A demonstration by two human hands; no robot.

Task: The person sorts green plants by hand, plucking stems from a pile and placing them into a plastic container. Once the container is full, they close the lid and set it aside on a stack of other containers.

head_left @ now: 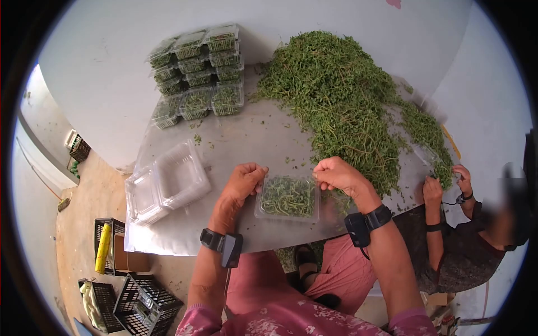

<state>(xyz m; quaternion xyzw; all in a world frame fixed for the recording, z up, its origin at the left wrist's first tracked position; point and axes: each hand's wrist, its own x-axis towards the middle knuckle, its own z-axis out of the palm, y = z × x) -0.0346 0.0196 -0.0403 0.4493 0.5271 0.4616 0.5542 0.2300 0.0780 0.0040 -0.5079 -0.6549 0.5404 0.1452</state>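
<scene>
A clear plastic box full of green stems and leaves lies near the table's front edge, its lid apparently down over the greens. My left hand is closed, its fingertips pinching the box's upper left corner. At the upper right corner my right hand also pinches the rim between thumb and fingers. Just behind and right of the box rises a large heap of greens. Left of my left hand lie nested empty clear boxes, standing open.
Stacked filled boxes stand at the table's back left. At the right, a co-worker has both hands at another clear box beside the heap. Black crates and a yellow roll are on the floor, lower left.
</scene>
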